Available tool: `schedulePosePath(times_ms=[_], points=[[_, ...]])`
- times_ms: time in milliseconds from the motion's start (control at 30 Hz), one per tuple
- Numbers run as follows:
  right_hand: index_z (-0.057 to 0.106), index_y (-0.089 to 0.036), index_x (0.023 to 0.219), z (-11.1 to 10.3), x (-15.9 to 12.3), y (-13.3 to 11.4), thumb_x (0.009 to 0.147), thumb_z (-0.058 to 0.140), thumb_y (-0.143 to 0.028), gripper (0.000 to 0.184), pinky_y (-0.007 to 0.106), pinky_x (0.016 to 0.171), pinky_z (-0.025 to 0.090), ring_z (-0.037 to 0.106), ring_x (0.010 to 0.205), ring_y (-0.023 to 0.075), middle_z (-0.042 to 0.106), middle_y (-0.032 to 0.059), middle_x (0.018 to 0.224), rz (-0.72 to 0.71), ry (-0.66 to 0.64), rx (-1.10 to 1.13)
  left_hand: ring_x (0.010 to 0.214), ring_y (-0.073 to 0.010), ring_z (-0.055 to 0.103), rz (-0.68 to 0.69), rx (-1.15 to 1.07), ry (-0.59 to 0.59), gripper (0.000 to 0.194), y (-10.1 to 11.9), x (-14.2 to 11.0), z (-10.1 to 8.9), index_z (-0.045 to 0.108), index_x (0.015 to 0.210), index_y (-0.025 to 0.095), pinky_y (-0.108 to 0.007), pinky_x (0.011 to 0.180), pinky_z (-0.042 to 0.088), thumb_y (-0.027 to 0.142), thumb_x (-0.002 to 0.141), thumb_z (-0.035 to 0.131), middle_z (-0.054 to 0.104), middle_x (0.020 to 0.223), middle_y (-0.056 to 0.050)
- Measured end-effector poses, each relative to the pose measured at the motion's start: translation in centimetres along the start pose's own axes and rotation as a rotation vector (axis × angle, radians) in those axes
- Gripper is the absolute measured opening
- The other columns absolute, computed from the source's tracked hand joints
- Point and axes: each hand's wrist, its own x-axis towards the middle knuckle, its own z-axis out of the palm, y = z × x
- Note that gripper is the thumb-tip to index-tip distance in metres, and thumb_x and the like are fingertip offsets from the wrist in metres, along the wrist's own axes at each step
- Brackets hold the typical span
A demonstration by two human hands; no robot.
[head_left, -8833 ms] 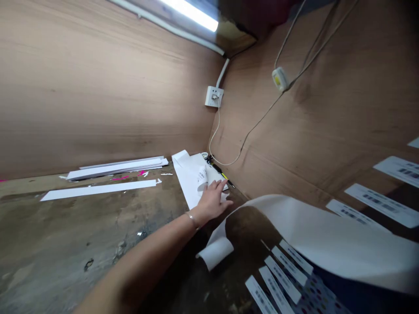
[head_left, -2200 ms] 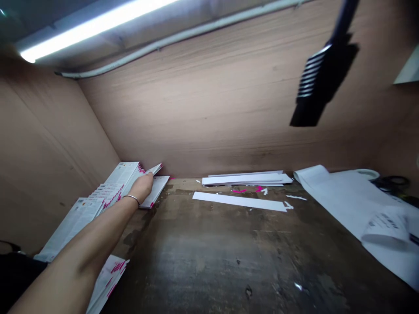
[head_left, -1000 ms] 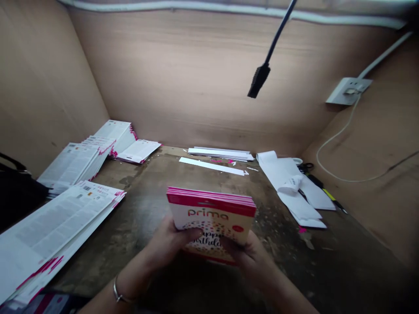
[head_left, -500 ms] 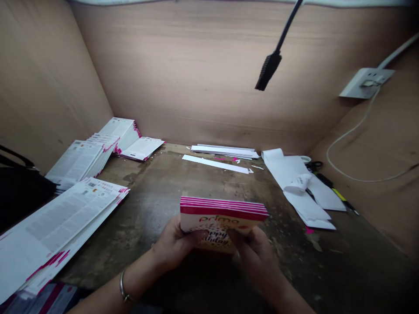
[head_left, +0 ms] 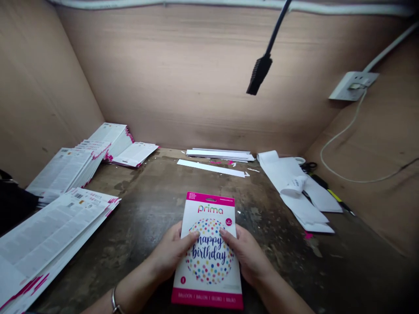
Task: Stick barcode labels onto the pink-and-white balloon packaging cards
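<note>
A stack of balloon packets faces me, white with pink bands at top and bottom, printed "prima" and "happy birthday" over coloured dots. Only the front packet shows; those behind it are hidden. My left hand grips the left edge, its thumb lying on the printed front. On the opposite edge, my right hand holds the packets in the same way, thumb on the front and fingers behind. The packets are above the near part of the dark table.
Piles of white printed packets with pink edges lie along the left side. White paper strips lie at the back. To the right are curled white papers, scissors and a yellow-black cutter. A black cable connector hangs above.
The packets have tilted from showing their stacked top edges to showing the full front face. Both hands keep hold at the sides. The camera view has shifted slightly.
</note>
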Motion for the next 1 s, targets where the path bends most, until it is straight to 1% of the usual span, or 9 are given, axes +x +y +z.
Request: schedulePosePath(times_ms=[67,133,233,333,433,567,700,800,1000], points=[[0.055,-0.013,0.105,-0.8,0.6,-1.2,0.086,0.051,-0.048,0.039,0.04,0.066,0.054,0.067,0.079,0.0264,0.07,0.0117,0.087,-0.14,0.082,-0.339,0.087,-0.0314,0.068,0.01,0.005,0.002,0.05,0.1,0.4,-0.3,0.055,0.109,0.011,-0.044,0.079,0.053,0.032,0.069,0.075,0.07,0.1,-0.018],[0.054,-0.013,0.109,-2.2,2.5,-3.5,0.09,0.043,-0.046,0.039,0.039,0.07,0.053,0.065,0.083,0.0245,0.067,0.0123,0.093,-0.358,0.281,-0.751,0.086,-0.0316,0.069,0.004,0.005,0.013,0.053,0.2,0.8,-0.6,0.054,0.113,0.013,-0.043,0.076,0.054,0.035,0.069,0.075,0.071,0.099,-0.017],[0.056,-0.013,0.106,-4.5,8.0,-7.5,0.093,0.041,-0.035,0.03,0.042,0.089,0.045,0.058,0.099,0.0232,0.062,0.0139,0.106,-0.514,0.438,-1.093,0.084,-0.0318,0.069,-0.037,-0.031,0.035,0.057,0.0,1.3,-1.1,0.054,0.117,0.014,-0.043,0.074,0.055,0.036,0.069,0.075,0.071,0.099,-0.017],[0.061,-0.014,0.097,-5.1,15.6,-10.4,0.091,0.051,-0.028,0.018,0.044,0.094,0.041,0.055,0.104,0.022,0.061,0.0088,0.105,-0.47,0.32,-1.314,0.087,-0.0332,0.068,-0.049,-0.106,0.018,0.058,-0.6,1.6,-1.4,0.054,0.117,0.014,-0.044,0.075,0.054,0.036,0.068,0.076,0.07,0.1,-0.018],[0.06,-0.015,0.104,-3.9,22.6,-11.2,0.088,0.058,-0.032,0.023,0.045,0.09,0.045,0.056,0.104,0.0221,0.059,0.0069,0.112,-0.368,0.19,-1.495,0.091,-0.0348,0.067,-0.057,-0.159,0.005,0.058,-1.0,2.0,-2.1,0.054,0.116,0.014,-0.045,0.075,0.054,0.038,0.067,0.076,0.07,0.101,-0.019],[0.056,-0.016,0.112,-2.5,28.0,-10.9,0.089,0.057,-0.034,0.029,0.044,0.086,0.048,0.057,0.102,0.0221,0.056,0.008,0.117,-0.211,0.141,-1.628,0.094,-0.0359,0.065,-0.049,-0.198,0.009,0.063,-1.2,2.9,-3.2,0.055,0.114,0.013,-0.045,0.078,0.053,0.041,0.063,0.078,0.07,0.1,-0.019],[0.058,-0.016,0.108,-2.6,29.6,-11.0,0.09,0.056,-0.034,0.026,0.039,0.08,0.051,0.06,0.093,0.0199,0.059,0.0057,0.109,-0.076,0.079,-1.652,0.093,-0.0348,0.066,-0.022,-0.238,-0.072,0.057,-1.4,3.6,-3.8,0.057,0.11,0.013,-0.044,0.078,0.053,0.039,0.064,0.078,0.07,0.099,-0.019],[0.059,-0.016,0.106,-2.4,28.9,-11.4,0.089,0.056,-0.034,0.025,0.038,0.079,0.051,0.06,0.092,0.0196,0.06,0.0051,0.107,-0.09,0.038,-1.629,0.088,-0.0333,0.068,-0.035,-0.238,-0.057,0.055,-1.3,3.5,-3.8,0.055,0.111,0.013,-0.043,0.075,0.054,0.037,0.067,0.077,0.07,0.098,-0.018],[0.061,-0.014,0.084,-1.1,21.5,-12.8,0.088,0.054,-0.03,0.018,0.027,0.066,0.045,0.056,0.075,0.015,0.059,0.0001,0.078,-0.291,-0.068,-1.492,0.082,-0.0327,0.069,-0.069,-0.184,0.127,0.051,0.1,2.6,-3.4,0.054,0.109,0.013,-0.045,0.074,0.053,0.035,0.068,0.076,0.07,0.102,-0.018]])
